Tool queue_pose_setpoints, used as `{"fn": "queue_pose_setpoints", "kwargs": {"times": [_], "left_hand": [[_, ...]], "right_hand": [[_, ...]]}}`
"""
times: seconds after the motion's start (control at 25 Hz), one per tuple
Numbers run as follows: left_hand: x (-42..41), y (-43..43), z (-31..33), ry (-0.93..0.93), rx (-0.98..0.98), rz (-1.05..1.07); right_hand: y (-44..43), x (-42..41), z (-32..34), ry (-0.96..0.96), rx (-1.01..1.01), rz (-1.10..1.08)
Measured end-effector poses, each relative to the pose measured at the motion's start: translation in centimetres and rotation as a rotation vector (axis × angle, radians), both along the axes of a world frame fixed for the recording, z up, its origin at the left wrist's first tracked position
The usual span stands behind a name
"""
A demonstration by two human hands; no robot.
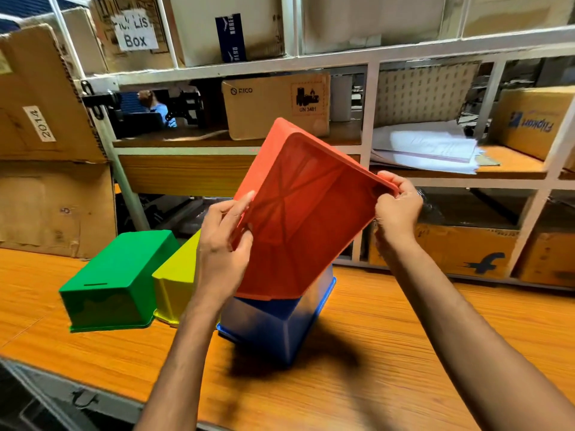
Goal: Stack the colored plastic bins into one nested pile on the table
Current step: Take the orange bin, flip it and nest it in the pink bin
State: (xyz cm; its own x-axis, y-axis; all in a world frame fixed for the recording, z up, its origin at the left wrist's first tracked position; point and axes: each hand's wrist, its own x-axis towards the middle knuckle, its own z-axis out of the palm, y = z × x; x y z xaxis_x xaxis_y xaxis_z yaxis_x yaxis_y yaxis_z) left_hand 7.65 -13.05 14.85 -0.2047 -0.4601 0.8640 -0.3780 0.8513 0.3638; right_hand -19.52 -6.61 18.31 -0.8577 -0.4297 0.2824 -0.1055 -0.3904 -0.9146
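Observation:
I hold a red bin [306,209] tilted in the air, its open side facing me. My left hand [222,244] grips its left rim and my right hand [396,205] grips its right rim. Its lower end touches or overlaps the top of a blue bin [277,325] that stands on the wooden table [389,353] directly below. A yellow bin [175,275] stands to the left of the blue one, partly hidden by my left forearm. A green bin [115,281] lies upside down at the far left, touching the yellow bin.
White shelving [370,126] with cardboard boxes and a stack of papers [426,147] runs behind the table. Large cardboard boxes [46,150] stand at the left. The table's near edge is at the lower left.

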Motion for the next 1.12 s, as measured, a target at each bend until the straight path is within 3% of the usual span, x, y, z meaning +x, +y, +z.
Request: {"fn": "queue_pose_setpoints", "kwargs": {"times": [0.12,0.24,0.32,0.44,0.6,0.76,0.84,1.0,1.12], "left_hand": [[-0.8,0.3,0.4,-0.032,-0.064,0.052],[-1.8,0.4,1.0,0.133,-0.058,0.053],[-2.0,-0.3,1.1,0.249,0.024,0.041],[-2.0,-1.9,-0.3,0.4,0.232,0.048],[-2.3,-3.6,-3.5,0.592,0.442,0.046],[-3.1,-4.9,-5.6,0.575,0.613,-0.076],[-3.2,-5.3,-5.8,0.503,0.782,-0.187],[-2.3,-4.9,-4.4,0.297,0.94,-0.464],[-3.5,-4.0,-1.5,0.293,1.044,-0.544]], "right_hand": [[0.4,-0.5,-0.4,-0.116,-0.02,0.069],[1.3,0.0,-0.7,-0.176,-0.129,0.253],[3.0,1.1,-1.5,-0.03,-0.125,0.369],[6.0,3.8,-3.2,0.316,0.069,0.483],[7.6,7.7,-3.0,0.618,0.275,0.39],[8.0,10.5,-2.3,0.828,0.376,0.284],[8.2,10.3,-1.9,0.749,0.364,0.284],[9.2,6.4,0.6,0.367,0.32,0.333],[10.7,2.9,2.1,0.099,0.34,0.425]]}}
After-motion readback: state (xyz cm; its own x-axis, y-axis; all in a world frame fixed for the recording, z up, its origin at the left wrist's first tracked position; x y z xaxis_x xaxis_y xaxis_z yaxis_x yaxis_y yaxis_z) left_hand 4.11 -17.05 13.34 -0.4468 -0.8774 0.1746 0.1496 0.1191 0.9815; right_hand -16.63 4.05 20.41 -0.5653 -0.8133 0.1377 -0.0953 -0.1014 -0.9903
